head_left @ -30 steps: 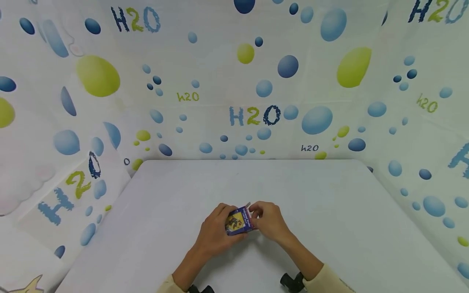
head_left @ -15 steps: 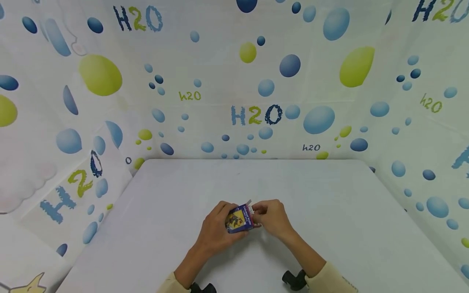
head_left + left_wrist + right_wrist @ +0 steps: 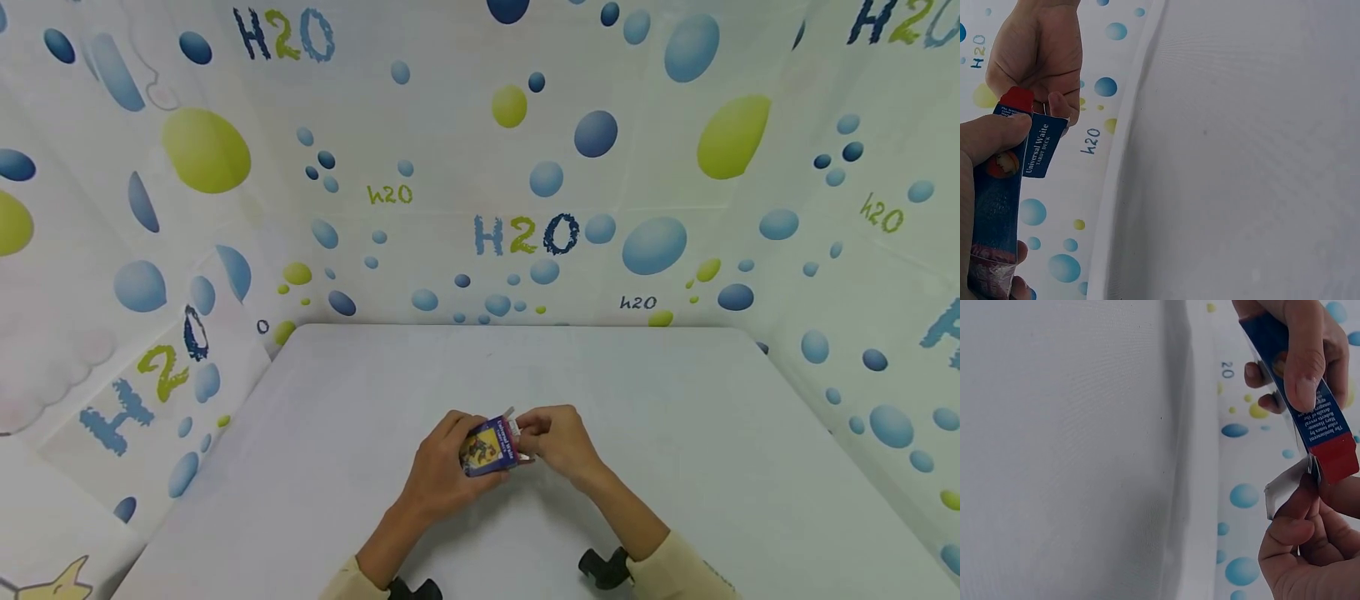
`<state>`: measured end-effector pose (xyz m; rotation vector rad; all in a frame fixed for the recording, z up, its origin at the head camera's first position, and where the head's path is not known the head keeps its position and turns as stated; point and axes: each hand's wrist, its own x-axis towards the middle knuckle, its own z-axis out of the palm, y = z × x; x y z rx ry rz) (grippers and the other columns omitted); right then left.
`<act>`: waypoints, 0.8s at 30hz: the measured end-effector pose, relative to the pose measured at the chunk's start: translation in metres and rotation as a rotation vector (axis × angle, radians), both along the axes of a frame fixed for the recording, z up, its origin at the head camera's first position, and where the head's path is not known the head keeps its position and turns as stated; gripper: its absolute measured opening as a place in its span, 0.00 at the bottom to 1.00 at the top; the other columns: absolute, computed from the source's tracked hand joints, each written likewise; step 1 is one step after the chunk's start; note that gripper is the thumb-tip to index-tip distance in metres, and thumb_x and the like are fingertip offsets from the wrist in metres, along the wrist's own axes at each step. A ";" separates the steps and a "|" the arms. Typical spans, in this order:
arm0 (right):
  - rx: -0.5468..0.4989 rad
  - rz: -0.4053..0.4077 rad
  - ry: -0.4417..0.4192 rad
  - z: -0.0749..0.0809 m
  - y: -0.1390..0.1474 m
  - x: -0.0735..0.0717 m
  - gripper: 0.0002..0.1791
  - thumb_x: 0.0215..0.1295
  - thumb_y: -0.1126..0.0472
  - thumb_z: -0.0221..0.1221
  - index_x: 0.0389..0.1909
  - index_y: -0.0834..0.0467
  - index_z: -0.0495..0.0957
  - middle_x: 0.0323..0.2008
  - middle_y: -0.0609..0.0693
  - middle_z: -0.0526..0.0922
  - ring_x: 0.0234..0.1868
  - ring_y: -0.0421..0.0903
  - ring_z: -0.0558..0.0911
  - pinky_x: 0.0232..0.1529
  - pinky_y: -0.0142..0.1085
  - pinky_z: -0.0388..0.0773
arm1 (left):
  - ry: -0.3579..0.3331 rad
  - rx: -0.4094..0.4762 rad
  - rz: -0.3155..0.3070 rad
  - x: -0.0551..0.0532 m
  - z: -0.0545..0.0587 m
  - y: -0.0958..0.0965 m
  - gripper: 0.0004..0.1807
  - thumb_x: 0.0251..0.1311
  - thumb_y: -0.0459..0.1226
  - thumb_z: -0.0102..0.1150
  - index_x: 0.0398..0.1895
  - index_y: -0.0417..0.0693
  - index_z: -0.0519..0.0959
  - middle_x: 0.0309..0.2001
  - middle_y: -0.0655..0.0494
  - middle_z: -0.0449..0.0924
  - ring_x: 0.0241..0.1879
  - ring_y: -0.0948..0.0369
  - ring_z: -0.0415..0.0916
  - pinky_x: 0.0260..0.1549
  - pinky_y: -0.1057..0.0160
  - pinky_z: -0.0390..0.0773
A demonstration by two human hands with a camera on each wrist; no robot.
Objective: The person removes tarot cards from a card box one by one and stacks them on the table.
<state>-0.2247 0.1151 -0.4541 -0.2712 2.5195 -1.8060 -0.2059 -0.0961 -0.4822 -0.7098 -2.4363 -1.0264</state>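
Note:
A small dark blue tarot deck box (image 3: 487, 450), with a yellow picture on its front, is held tilted above the table. My left hand (image 3: 442, 471) grips it, its thumb (image 3: 1007, 134) lying along the narrow side. At the box's open end, a blue lid flap (image 3: 1042, 147) marked "Universal Waite Tarot Deck" sticks out beside a red side flap (image 3: 1335, 459). My right hand (image 3: 558, 446) is at that opening with fingers bent. Its fingertips are partly hidden between the flaps, so whether they pinch any cards cannot be seen.
Beneath both hands lies a white table (image 3: 337, 400). Around it hangs a white backdrop (image 3: 442, 108) printed with blue and green bubbles. A black device (image 3: 603, 569) sits at the right wrist, another (image 3: 416, 590) at the left.
My right fingers have shifted slightly at the box's open end, and the flaps there stand out more. The left hand keeps its grip on the box.

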 end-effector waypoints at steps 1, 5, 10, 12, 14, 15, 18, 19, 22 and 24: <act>-0.008 0.003 -0.010 -0.001 0.000 -0.001 0.11 0.57 0.69 0.70 0.41 0.66 0.86 0.27 0.51 0.84 0.29 0.43 0.81 0.27 0.33 0.77 | 0.002 0.003 -0.003 0.000 0.000 0.000 0.39 0.41 0.50 0.84 0.56 0.45 0.78 0.50 0.59 0.75 0.44 0.69 0.74 0.44 0.66 0.80; -0.035 0.009 -0.046 -0.001 0.001 -0.004 0.11 0.57 0.68 0.71 0.41 0.67 0.85 0.28 0.53 0.84 0.28 0.43 0.80 0.26 0.32 0.76 | 0.016 0.009 -0.012 -0.002 0.002 -0.001 0.39 0.41 0.50 0.84 0.56 0.45 0.78 0.49 0.59 0.76 0.44 0.68 0.74 0.43 0.66 0.80; -0.060 0.003 -0.059 0.001 0.001 -0.005 0.10 0.58 0.69 0.69 0.41 0.68 0.84 0.29 0.54 0.84 0.26 0.43 0.79 0.24 0.32 0.75 | 0.026 0.003 -0.025 -0.006 0.003 -0.001 0.38 0.41 0.49 0.84 0.55 0.45 0.78 0.49 0.60 0.75 0.44 0.69 0.74 0.43 0.66 0.80; -0.068 -0.006 -0.056 0.002 0.001 -0.005 0.10 0.59 0.69 0.69 0.41 0.68 0.84 0.29 0.53 0.84 0.26 0.43 0.79 0.24 0.32 0.75 | 0.029 0.001 -0.030 -0.008 0.003 -0.001 0.37 0.42 0.49 0.83 0.55 0.46 0.78 0.49 0.60 0.75 0.43 0.68 0.74 0.43 0.66 0.80; -0.071 -0.015 -0.056 0.002 0.001 -0.006 0.10 0.59 0.69 0.68 0.41 0.68 0.84 0.29 0.53 0.84 0.26 0.43 0.79 0.24 0.32 0.75 | 0.035 -0.002 -0.030 -0.010 0.004 -0.001 0.37 0.42 0.49 0.83 0.55 0.46 0.78 0.49 0.60 0.75 0.43 0.68 0.74 0.42 0.66 0.80; -0.071 -0.019 -0.055 0.002 0.001 -0.006 0.10 0.59 0.69 0.69 0.41 0.67 0.84 0.29 0.53 0.84 0.26 0.43 0.78 0.24 0.32 0.75 | 0.039 -0.002 -0.029 -0.010 0.004 -0.001 0.37 0.42 0.49 0.83 0.55 0.46 0.78 0.49 0.60 0.75 0.43 0.68 0.74 0.42 0.66 0.80; -0.080 -0.025 -0.057 0.002 0.002 -0.008 0.10 0.60 0.68 0.69 0.42 0.67 0.84 0.28 0.53 0.83 0.25 0.43 0.79 0.25 0.33 0.76 | 0.048 -0.007 -0.024 -0.011 0.005 -0.001 0.37 0.42 0.50 0.83 0.56 0.46 0.78 0.49 0.59 0.75 0.43 0.68 0.74 0.42 0.66 0.80; -0.083 -0.024 -0.061 0.002 0.002 -0.008 0.11 0.60 0.68 0.69 0.42 0.67 0.84 0.28 0.53 0.83 0.25 0.44 0.79 0.25 0.33 0.76 | 0.050 -0.007 -0.023 -0.012 0.005 -0.001 0.38 0.42 0.50 0.83 0.56 0.46 0.78 0.49 0.59 0.76 0.43 0.68 0.74 0.42 0.66 0.80; -0.108 -0.012 -0.062 0.001 0.003 -0.009 0.14 0.60 0.69 0.69 0.46 0.67 0.83 0.29 0.54 0.83 0.26 0.44 0.78 0.25 0.33 0.77 | 0.054 -0.005 -0.025 -0.012 0.005 -0.001 0.38 0.42 0.50 0.83 0.56 0.46 0.78 0.49 0.59 0.76 0.43 0.68 0.74 0.41 0.66 0.80; -0.123 0.006 -0.062 0.000 0.004 -0.010 0.16 0.61 0.69 0.68 0.50 0.67 0.83 0.30 0.54 0.84 0.26 0.44 0.79 0.25 0.33 0.77 | 0.056 -0.002 -0.028 -0.013 0.005 -0.001 0.38 0.42 0.50 0.83 0.56 0.45 0.78 0.49 0.59 0.76 0.43 0.68 0.74 0.41 0.66 0.80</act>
